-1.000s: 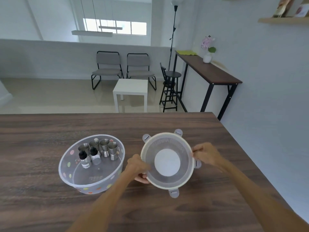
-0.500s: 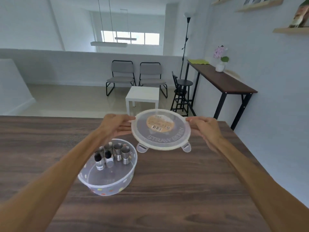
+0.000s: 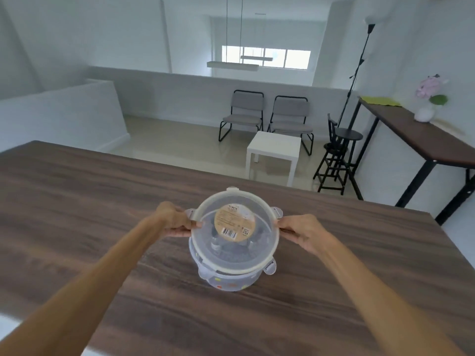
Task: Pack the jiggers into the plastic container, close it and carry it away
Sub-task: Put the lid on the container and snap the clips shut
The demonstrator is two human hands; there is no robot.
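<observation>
Clear plastic lid, gripped at opposite rims by left hand and right hand, hovers tilted over the container mid-tabletop; closing is underway, and next it likely needs seating and its clips snapped down.

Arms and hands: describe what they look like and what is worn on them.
Both arms are bare along all that shows, with no sleeves in view. The left hand and right hand wear no gloves; no rings, watch or bracelets show. No markings are visible.
</observation>
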